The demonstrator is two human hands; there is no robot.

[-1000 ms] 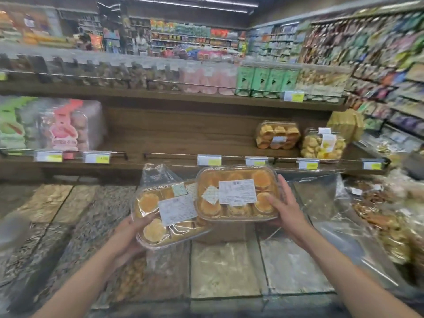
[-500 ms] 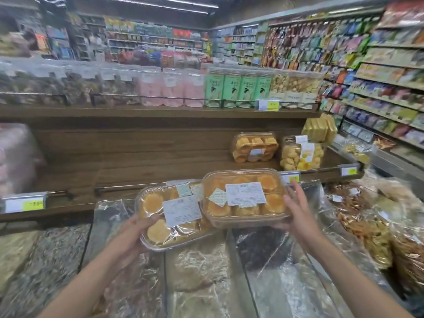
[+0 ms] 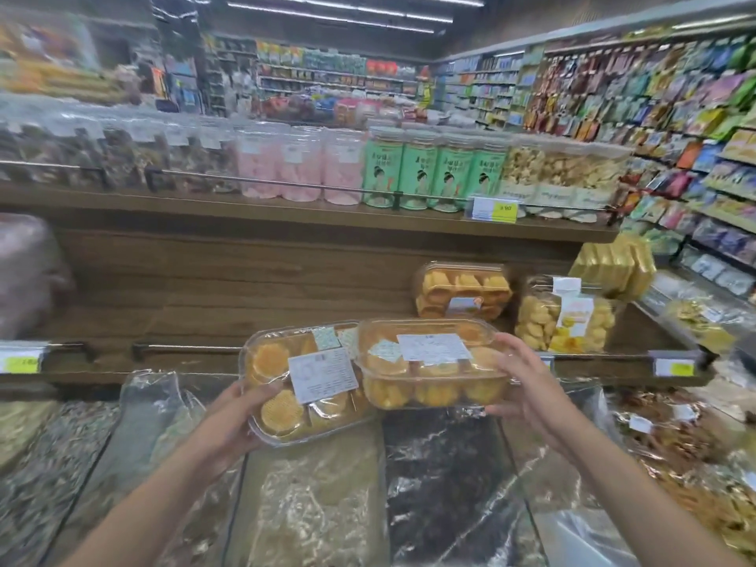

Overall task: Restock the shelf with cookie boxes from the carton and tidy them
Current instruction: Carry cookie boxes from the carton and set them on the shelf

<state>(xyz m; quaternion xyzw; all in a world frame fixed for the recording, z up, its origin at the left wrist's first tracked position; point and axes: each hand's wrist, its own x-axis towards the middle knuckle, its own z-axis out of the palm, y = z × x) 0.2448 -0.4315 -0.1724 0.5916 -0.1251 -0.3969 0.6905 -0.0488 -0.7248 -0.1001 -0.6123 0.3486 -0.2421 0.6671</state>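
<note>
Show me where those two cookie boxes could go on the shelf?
The middle shelf is bare from the pinkish bundle at left to the shelved cookie box. Right of it snack bags crowd in; the upper shelf is packed with jars.

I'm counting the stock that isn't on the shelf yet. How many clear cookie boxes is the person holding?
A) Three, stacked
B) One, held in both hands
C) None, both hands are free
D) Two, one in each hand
D: the left hand grips the left cookie box and the right hand grips the right cookie box, neither yet set on the wooden shelf.
</note>
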